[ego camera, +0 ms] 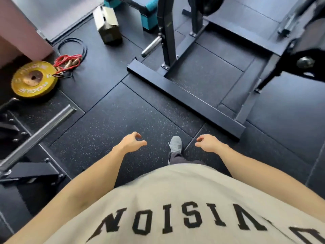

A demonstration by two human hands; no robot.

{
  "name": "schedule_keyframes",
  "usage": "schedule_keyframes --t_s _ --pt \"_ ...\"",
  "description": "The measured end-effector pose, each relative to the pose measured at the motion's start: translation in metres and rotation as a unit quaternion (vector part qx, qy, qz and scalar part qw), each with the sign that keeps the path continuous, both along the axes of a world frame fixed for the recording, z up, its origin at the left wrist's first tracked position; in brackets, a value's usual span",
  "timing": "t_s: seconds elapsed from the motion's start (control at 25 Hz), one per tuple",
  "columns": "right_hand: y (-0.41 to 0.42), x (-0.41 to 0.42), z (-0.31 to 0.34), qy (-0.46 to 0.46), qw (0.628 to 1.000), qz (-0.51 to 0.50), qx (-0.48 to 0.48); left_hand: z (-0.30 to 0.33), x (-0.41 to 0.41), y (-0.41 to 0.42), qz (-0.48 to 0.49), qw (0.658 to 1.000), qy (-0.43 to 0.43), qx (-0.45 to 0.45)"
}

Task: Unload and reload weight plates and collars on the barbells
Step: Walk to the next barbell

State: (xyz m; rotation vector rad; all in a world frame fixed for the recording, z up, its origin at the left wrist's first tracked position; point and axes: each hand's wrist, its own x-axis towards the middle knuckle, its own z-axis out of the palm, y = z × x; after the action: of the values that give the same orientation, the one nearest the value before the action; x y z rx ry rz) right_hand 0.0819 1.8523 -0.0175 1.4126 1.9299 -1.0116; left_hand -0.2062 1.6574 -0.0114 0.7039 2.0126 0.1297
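My left hand [131,142] and my right hand [207,143] hang in front of my body over the black rubber floor, fingers loosely curled, holding nothing. A yellow weight plate [33,80] lies flat on the floor at the far left. A bare steel barbell sleeve [40,133] slants up from the lower left, its end free of plates. A second short steel sleeve [152,44] sticks out from the rack upright at the top centre. A black plate [306,62] sits on a bar at the right edge, blurred.
The dark steel rack base [184,97] crosses the floor ahead of me. A red and black skipping rope [70,59] lies by the yellow plate. A cardboard box [108,25] and teal bench [146,13] stand at the back. My grey shoe [175,143] is between my hands.
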Motion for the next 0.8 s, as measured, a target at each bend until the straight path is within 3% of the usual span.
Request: schedule_keyframes --t_s 0.24,0.4,0.8 --pt "0.15 -0.151 0.012 -0.009 0.988 0.155 0.017 0.015 -0.088 0.066 0.152 0.988 0.012 0.017" --pt "0.194 -0.257 0.01 0.004 0.976 0.218 0.0 0.013 -0.138 0.086 0.233 0.972 0.008 0.015" --pt "0.26 -0.513 -0.002 -0.004 0.963 0.271 0.004 0.007 -0.353 0.135 0.273 0.962 0.005 0.005"
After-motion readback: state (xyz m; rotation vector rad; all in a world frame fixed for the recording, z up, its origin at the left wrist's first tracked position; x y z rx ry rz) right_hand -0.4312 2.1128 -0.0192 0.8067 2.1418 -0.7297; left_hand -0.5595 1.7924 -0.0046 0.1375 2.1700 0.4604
